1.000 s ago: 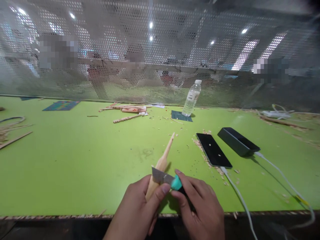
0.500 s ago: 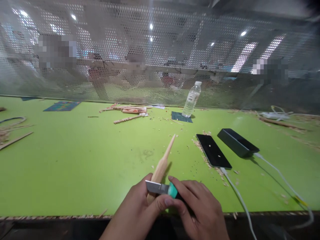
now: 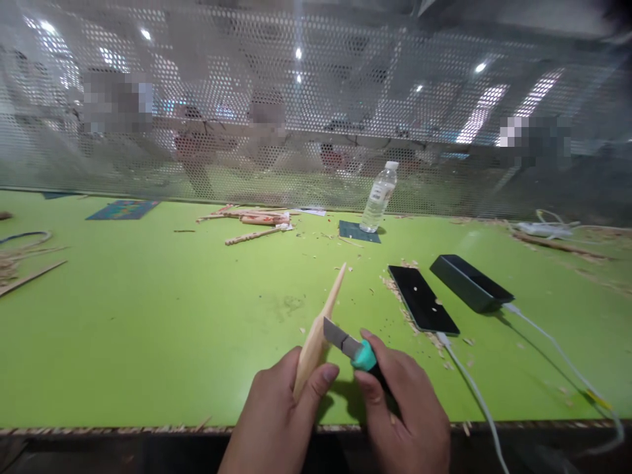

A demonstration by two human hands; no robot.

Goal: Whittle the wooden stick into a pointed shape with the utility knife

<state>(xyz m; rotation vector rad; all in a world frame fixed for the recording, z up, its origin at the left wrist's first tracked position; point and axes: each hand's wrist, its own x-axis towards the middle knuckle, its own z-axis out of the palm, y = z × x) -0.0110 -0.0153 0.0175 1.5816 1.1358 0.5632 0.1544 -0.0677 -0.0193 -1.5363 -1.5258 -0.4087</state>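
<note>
At the near edge of the green table, my left hand is closed around the lower part of a pale wooden piece, which tapers to a thin point directed away from me. My right hand grips a utility knife with a teal and black handle. Its flat metal blade points up and left, with the tip at the right side of the wood, near where it narrows. I cannot tell whether the blade touches. The lower end of the wood is hidden in my left hand.
A phone with wood shavings around it lies to the right, beside a black box-shaped device; white cables run from both. Farther back stand a water bottle and carved sticks. A perforated screen closes off the back.
The knife has moved away from me and right, from across the wood near my left thumb to beside the narrowing part. My right hand has separated from my left.
</note>
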